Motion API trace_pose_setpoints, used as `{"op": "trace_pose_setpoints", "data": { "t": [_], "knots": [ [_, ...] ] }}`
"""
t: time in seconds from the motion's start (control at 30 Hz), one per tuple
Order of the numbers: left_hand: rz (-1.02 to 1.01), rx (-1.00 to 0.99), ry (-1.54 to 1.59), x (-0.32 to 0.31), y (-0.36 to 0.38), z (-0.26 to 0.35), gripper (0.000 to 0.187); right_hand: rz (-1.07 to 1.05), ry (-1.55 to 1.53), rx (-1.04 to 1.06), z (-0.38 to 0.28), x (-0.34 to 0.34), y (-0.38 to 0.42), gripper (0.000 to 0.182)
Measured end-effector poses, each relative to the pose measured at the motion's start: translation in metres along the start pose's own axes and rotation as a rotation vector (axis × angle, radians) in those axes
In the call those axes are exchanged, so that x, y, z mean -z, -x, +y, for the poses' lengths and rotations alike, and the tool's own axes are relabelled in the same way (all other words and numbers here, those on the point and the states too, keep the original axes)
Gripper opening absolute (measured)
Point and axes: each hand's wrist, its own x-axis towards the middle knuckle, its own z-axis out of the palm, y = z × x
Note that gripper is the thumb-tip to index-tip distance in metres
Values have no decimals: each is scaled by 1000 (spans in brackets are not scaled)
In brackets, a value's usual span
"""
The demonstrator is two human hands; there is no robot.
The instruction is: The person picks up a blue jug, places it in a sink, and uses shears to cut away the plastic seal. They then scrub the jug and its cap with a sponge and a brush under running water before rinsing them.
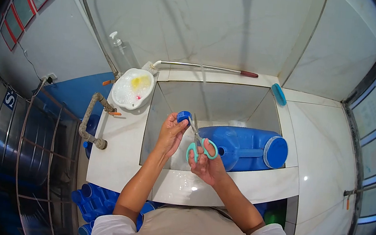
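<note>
Between the fingers of my left hand (171, 133) is a small round blue cap (184, 116), held above the left part of the sink. My right hand (208, 163) has its fingers in the teal handles of a pair of scissors (202, 149). The metal blades point up and left, close to the right side of the cap; whether they touch it is too small to tell. A large blue jug (249, 148) lies on its side across the sink, right of my hands, its round lid facing right.
The tiled sink (218, 91) has a white basin (132, 88) with suds at its left. A metal rod (202, 67) lies along the back ledge, with a teal brush (279, 94) at the right. A pipe (88, 111) stands left. Blue jugs (97, 197) are below the counter.
</note>
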Motion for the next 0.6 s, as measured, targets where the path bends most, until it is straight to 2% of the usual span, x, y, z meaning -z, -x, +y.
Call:
{"op": "trace_pose_setpoints", "data": {
  "t": [0.13, 0.47, 0.53, 0.57, 0.6],
  "knots": [
    [4, 10, 27, -1, 0, -1, 21, -133, -68, -33, -3, 3, 5, 57],
    [-31, -13, 54, -3, -5, -5, 24, -150, -113, -4, -4, 5, 3, 59],
    [-79, -135, -221, 5, -9, -4, 24, -266, -278, -15, -3, 7, 4, 60],
    [-79, -135, -221, 9, -9, -2, 24, -267, -278, -15, -2, 7, 5, 60],
    [-117, -169, -350, 12, -9, 1, 22, -219, -234, -21, -2, 7, 7, 60]
  ]
}}
